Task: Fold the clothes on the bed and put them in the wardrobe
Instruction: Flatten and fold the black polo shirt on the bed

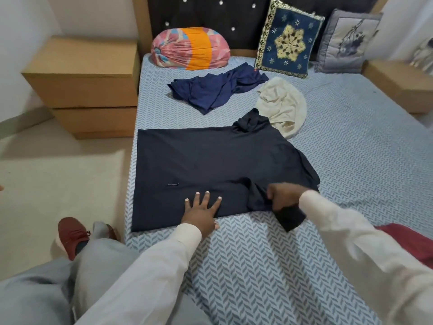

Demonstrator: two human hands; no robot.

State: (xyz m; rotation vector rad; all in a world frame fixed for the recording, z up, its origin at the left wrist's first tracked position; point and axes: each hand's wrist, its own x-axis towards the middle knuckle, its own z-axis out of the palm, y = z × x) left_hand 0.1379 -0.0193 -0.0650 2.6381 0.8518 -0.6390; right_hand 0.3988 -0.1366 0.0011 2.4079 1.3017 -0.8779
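1. A dark shirt (210, 160) lies spread flat on the bed (351, 148), with one end right at the bed's left edge.
2. The left hand (201, 212) rests flat on the shirt's near edge, fingers straight and spread wide, holding nothing.
3. The right hand (284, 195), just to its right, curls its fingers round the shirt's near sleeve (290, 216), bunching it.
4. Toward the headboard (210, 15) lie a crumpled blue garment (218, 90) and a cream garment (283, 106), both well apart from the hands.
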